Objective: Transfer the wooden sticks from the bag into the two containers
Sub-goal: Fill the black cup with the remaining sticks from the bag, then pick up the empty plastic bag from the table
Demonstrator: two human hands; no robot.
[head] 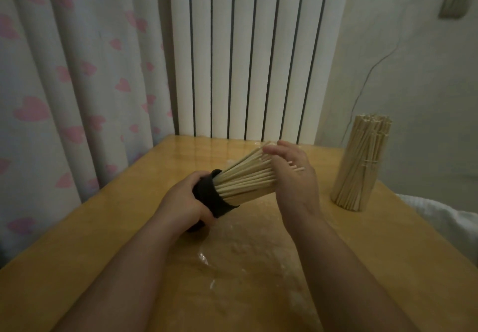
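Grips the black container (210,198) with the curled left hand (185,199), tipped nearly on its side over the middle of the table (103,228). Presses the right hand (293,176), fingers almost straight and holding nothing, against the far-right ends of the wooden sticks (245,179) fanning out of it. Risks a spill: with the mouth this low, easing the palm probably lets loose sticks slide out. Pushing off-centre likely splays the fan or jabs the palm. Leaves the second bundle (362,163) upright at far right, well apart.

Dim, warm indoor light; faint sheen on the surface (181,148) at its far edge. Wide-angle bending at frame edges. Soft focus, forearms dark in the foreground.
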